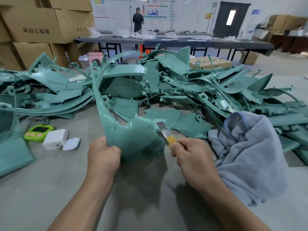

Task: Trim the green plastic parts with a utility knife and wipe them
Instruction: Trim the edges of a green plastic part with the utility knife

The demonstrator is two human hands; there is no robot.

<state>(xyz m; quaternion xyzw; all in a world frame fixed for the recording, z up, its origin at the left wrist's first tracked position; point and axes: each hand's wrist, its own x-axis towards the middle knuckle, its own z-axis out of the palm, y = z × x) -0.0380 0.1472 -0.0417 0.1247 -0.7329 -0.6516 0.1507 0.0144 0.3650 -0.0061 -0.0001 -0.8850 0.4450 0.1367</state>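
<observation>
I hold a large curved green plastic part upright in front of me. My left hand grips its lower left edge. My right hand grips a utility knife with a yellow handle. Its steel blade lies against the part's right edge. A grey-blue cloth lies bunched on the floor just right of my right hand.
A wide heap of green plastic parts covers the floor ahead and to both sides. A green timer, a white charger and a white case lie at left. Cardboard boxes stand far left; a person stands beyond a long table.
</observation>
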